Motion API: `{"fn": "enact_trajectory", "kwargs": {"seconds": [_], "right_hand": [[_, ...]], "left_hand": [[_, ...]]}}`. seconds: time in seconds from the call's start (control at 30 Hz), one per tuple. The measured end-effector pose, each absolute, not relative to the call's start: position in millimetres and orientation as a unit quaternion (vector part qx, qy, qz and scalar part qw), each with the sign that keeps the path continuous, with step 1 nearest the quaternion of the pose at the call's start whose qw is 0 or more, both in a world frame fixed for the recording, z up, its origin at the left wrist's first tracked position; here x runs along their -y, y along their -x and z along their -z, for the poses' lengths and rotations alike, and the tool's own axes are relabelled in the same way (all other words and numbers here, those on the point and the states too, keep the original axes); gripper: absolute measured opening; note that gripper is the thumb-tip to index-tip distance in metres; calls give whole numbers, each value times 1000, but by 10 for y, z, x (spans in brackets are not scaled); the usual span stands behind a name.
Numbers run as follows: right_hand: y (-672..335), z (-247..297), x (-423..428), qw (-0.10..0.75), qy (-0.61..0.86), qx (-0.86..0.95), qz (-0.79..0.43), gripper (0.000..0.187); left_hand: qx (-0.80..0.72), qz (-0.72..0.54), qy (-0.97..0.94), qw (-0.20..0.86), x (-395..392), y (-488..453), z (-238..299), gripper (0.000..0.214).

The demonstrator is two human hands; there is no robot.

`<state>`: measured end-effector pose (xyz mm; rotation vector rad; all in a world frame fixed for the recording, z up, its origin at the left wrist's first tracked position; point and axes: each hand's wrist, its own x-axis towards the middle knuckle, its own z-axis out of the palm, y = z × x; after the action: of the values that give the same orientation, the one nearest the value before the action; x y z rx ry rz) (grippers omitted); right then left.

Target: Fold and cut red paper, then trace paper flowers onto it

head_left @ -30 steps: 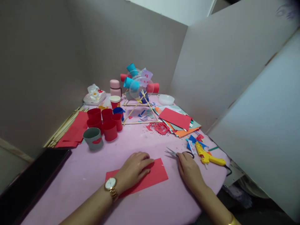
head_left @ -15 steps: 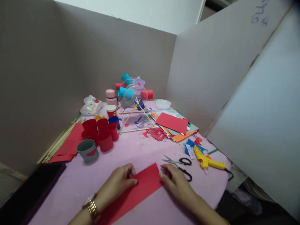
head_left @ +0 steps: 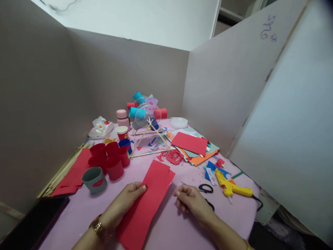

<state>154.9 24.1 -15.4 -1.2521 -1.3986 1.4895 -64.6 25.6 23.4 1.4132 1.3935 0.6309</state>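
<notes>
My left hand [head_left: 131, 196] grips a small stack of long red paper strips [head_left: 147, 205], thumb on top, fingers underneath. The strips are raised at a slant over the pink table, and their far ends fan slightly apart. To the right of the paper, my right hand [head_left: 191, 199] hovers with its fingers loosely bent and nothing visible in them. It does not touch the strips. Scissors with black handles [head_left: 206, 188] lie on the table behind and beneath it, mostly hidden by the hand.
Red paper cups [head_left: 114, 166] and a grey cup [head_left: 94, 180] stand at left. A stick frame with a wheel of cups [head_left: 147, 116] is at the back. Paper sheets [head_left: 189, 143] and a yellow glue gun [head_left: 234, 189] lie at right. A dark flat object [head_left: 33, 222] sits front left.
My left hand has lifted the red paper off the table and turned it more upright, so several layers show. My right hand has let go of the paper's edge.
</notes>
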Motion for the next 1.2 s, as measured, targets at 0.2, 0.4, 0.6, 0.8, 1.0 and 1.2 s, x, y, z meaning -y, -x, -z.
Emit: {"fn": "enact_trajectory", "kwargs": {"seconds": [0.2, 0.4, 0.6, 0.8, 1.0, 1.2], "right_hand": [[-1764, 42, -450, 389, 524, 609, -451, 30], [-2314, -183, -1067, 395, 621, 654, -175, 25], [-2408, -183, -1680, 257, 680, 686, -22, 42], [-2255, -52, -1955, 120, 710, 693, 31, 34], [-2252, -117, -1967, 67, 703, 703, 83, 24], [-2427, -438, -1376, 156, 657, 713, 186, 40]], "left_hand": [[-596, -261, -691, 316, -782, 723, -411, 32], [-586, -187, -776, 140, -1327, 655, -492, 22], [-589, -169, -790, -24, -1404, 471, -323, 41], [-569, -199, -792, -91, -981, 541, 17, 38], [-482, -306, -801, -178, -583, 760, 308, 26], [-439, -411, -769, -218, -268, 912, 114, 34]]}}
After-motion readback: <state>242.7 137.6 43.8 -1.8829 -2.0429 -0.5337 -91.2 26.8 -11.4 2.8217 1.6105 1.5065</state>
